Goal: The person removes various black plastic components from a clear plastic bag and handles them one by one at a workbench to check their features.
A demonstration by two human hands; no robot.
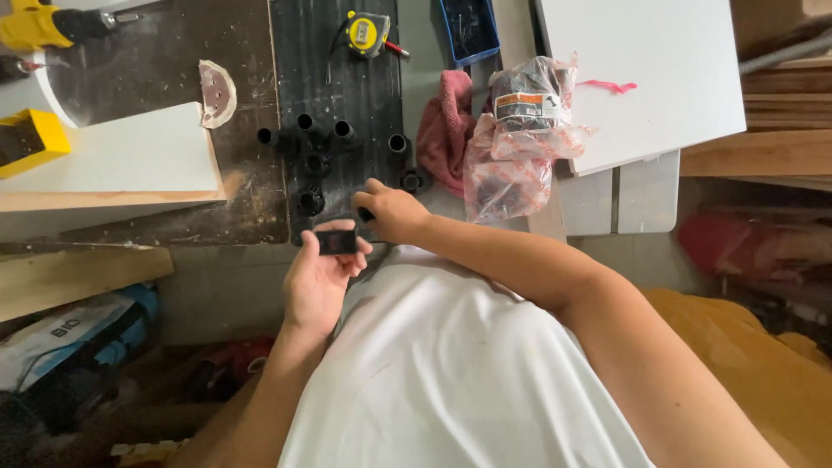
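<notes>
Black plastic fittings (pixel 322 143) are standing scattered on the dark tabletop (pixel 338 78) ahead of me, short round tubes, open ends up. Beside them to the right, clear plastic bags (pixel 511 147) are lying against a pink rag (pixel 444 130), and a yellow tape measure (pixel 367 33) is resting at the far edge. My left hand (pixel 319 282) is holding a small black rectangular piece (pixel 336 242), its fingers clamping it near my chest. My right hand (pixel 392 212) is resting at the tabletop's near edge, fingers curling around a small black part (pixel 367 214) that I cannot fully make out.
</notes>
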